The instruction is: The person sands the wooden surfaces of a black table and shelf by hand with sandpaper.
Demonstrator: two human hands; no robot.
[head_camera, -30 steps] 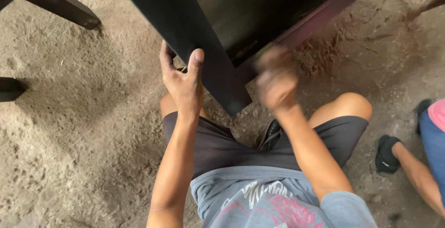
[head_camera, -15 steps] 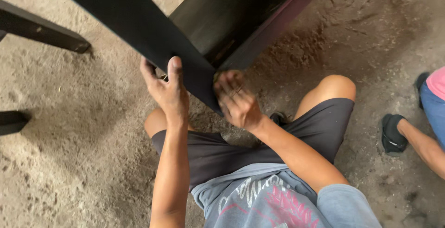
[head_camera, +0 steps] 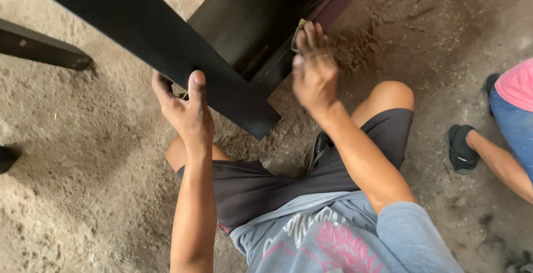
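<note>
Left hand (head_camera: 186,109) grips the near edge of the flat black board (head_camera: 144,34), thumb over its face, near the board's lower corner, while right hand (head_camera: 313,67), fingers flat and together, presses a small yellowish pad (head_camera: 298,29) against the dark furniture panel (head_camera: 261,12) behind, above dusty concrete floor (head_camera: 83,167).

Flat black wooden plank (head_camera: 139,26) blocking upper left; dusty concrete floor (head_camera: 83,195) lying open at left (another person's foot (head_camera: 463,148) crowding right).
</note>
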